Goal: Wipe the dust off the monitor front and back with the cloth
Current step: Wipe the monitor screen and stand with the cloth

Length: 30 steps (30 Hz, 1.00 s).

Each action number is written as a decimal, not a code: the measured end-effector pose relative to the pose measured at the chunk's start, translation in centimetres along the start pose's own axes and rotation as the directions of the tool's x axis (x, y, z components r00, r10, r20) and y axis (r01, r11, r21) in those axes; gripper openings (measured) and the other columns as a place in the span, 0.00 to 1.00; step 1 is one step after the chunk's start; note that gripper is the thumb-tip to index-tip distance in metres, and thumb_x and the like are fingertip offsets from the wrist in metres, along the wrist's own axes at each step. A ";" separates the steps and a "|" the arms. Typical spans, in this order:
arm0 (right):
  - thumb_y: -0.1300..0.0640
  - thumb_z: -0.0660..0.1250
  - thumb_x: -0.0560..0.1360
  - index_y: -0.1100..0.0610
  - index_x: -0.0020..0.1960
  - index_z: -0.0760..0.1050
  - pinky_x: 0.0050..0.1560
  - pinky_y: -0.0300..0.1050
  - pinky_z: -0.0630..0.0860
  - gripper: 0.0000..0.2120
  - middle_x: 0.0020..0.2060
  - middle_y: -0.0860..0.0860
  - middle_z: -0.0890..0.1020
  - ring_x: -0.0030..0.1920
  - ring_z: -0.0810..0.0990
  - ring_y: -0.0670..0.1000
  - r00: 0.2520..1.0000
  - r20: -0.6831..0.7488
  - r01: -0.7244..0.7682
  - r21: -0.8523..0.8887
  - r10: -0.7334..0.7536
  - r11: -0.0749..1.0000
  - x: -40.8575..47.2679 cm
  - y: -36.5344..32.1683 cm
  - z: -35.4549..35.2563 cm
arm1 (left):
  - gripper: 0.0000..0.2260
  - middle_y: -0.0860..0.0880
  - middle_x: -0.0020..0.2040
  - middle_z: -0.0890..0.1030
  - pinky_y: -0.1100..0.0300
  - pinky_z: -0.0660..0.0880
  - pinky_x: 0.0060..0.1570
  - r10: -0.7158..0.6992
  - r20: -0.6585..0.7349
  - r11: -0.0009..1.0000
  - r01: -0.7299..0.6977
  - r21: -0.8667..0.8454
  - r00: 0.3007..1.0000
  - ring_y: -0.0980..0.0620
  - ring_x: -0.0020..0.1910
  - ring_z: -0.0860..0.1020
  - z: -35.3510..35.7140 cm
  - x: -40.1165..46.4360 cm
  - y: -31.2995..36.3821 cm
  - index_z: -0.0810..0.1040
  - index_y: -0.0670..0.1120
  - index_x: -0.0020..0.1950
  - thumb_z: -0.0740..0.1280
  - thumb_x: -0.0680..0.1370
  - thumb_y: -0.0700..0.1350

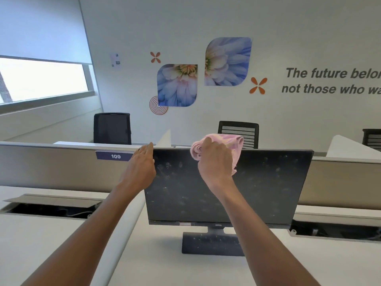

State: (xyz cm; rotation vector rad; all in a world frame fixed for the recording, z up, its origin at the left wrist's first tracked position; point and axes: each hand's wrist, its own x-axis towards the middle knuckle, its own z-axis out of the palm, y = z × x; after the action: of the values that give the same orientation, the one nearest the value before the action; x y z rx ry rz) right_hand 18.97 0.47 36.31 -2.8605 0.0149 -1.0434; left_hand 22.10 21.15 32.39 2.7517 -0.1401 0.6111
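Bright, even daylight is pouring in from a window (41,79) at upper left, which is glaring white. Shadows are staying soft. Wide-angle distortion is bending the edges, and the picture is looking slightly soft.

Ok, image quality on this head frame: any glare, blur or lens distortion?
Head view: the window is blown out white; wide-angle bending bows the partition and desk edges; the monitor is sharp enough to show dust specks; the cloth looks slightly soft.
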 end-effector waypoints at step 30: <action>0.64 0.64 0.71 0.54 0.58 0.75 0.45 0.44 0.70 0.16 0.47 0.49 0.83 0.50 0.78 0.53 0.993 0.018 0.111 0.174 -0.116 0.979 0.7 -3.7 0.1 | 0.28 0.46 0.79 0.60 0.49 0.59 0.74 0.018 -0.023 1.000 -0.018 -0.024 1.000 0.44 0.78 0.58 0.3 0.4 -0.9 0.54 0.45 0.80 0.59 0.82 0.37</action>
State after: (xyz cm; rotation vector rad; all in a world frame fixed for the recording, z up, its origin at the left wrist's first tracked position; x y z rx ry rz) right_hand 19.46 4.13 37.03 -2.7453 -0.2321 -0.9718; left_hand 22.68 21.86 32.02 2.7217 -0.1660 0.6416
